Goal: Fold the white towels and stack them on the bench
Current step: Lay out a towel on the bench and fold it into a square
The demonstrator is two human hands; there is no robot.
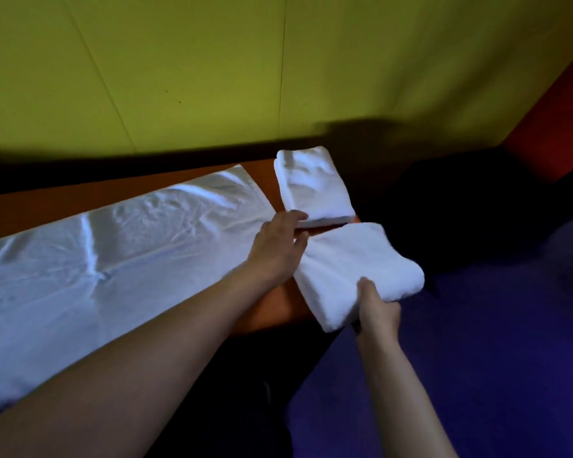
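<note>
While carried between both hands, folded towel (351, 259) hanging past the right end of the orange surface (272, 305), near the front corner. Right hand (377, 309) gripping its near edge, thumb on top, fingers (358, 327) curled under and mostly hidden. Left hand (278, 249) at its left side, fingers (300, 242) bent loosely against the fold; whether pinching cloth or merely steadying, impossible to tell. Just beyond, toward the back right corner, first stacked towel (315, 186) lying flat and already folded. Along the rest of the surface, stretching left, spread towel (113, 252) lying open and creased, not yet folded.

Step in hand, by the look of it: placing, with folding of this piece finished. Next move likely calling for a lift over and a square lowering onto the stacked one, edges aligned so nothing slides off the end.

Hard to make out: underside of the carried piece, layer count in the stack, dark area right of the surface, and left end of the open cloth, cut off by the frame and the forearm.
</note>
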